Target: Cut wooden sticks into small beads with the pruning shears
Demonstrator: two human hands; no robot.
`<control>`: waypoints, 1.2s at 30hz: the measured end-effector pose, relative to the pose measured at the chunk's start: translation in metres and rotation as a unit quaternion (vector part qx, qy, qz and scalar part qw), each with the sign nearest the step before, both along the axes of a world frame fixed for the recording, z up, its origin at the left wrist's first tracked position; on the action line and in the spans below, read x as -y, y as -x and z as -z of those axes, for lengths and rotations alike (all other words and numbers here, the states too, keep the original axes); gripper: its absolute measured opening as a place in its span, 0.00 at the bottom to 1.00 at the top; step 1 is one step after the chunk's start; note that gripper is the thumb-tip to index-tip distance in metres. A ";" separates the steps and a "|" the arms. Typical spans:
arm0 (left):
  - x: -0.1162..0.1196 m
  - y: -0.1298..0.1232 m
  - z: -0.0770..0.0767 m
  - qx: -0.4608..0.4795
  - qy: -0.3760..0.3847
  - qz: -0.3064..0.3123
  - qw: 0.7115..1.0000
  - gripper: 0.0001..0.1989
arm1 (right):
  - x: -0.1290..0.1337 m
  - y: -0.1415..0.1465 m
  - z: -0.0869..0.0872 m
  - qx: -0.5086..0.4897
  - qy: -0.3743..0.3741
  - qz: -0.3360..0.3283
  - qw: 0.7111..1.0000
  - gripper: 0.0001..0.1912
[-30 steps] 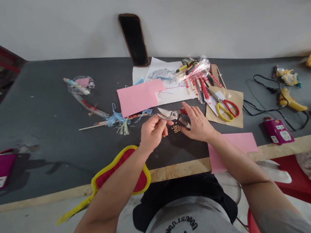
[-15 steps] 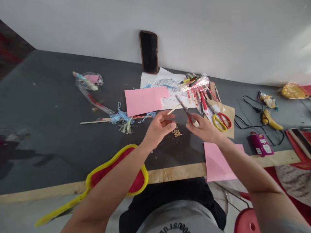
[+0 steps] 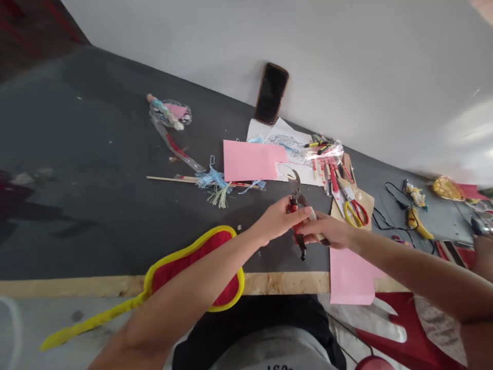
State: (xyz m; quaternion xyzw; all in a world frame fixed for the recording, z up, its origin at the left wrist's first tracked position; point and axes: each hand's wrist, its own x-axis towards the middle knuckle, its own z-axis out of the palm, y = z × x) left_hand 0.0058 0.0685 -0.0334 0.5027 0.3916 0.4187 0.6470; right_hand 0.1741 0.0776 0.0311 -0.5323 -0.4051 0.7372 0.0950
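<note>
A pair of pruning shears [image 3: 295,186] with one red and one white handle is held between my hands, its curved blades pointing away from me. My left hand [image 3: 276,222] is closed around the red handle, thumb lying across toward the white one. My right hand [image 3: 332,229] grips the white handle, its fingertips reaching the red side. A pink paper sheet [image 3: 246,160] lies just beyond the hands. Near my right wrist are scissors [image 3: 361,215] with red and yellow handles. The thin stick and the small pile of cut bits do not show now.
A phone [image 3: 271,93] leans on the wall. Blue tassels [image 3: 211,179] lie over thin sticks. A red pad with yellow trim [image 3: 181,262] overhangs the table's wooden edge [image 3: 285,282]. Another pink sheet [image 3: 350,277] also overhangs it. At far right shows another person's hand [image 3: 483,252].
My left hand has moved right from beside the shears onto their red handle; the thin stick it held is no longer visible. The shears now stand with blades spread. The view has tilted.
</note>
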 end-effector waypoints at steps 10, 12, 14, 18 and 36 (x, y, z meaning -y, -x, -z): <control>0.002 -0.002 -0.008 -0.042 0.086 -0.051 0.994 0.26 | 0.000 0.029 0.012 0.099 -0.135 -0.117 0.979 0.14; 0.001 -0.002 -0.006 -0.046 0.074 -0.056 0.995 0.25 | 0.000 0.029 0.014 0.080 -0.153 -0.127 0.977 0.13; 0.000 -0.002 -0.005 -0.048 0.070 -0.056 0.995 0.24 | 0.001 0.028 0.017 0.068 -0.164 -0.126 0.976 0.12; 0.000 -0.002 -0.003 -0.057 0.069 -0.051 0.995 0.25 | 0.004 0.028 0.024 0.069 -0.164 -0.100 0.979 0.10; 0.001 -0.004 0.002 0.106 0.070 0.079 0.989 0.41 | -0.011 -0.016 -0.009 -0.027 -0.347 -0.028 0.937 0.12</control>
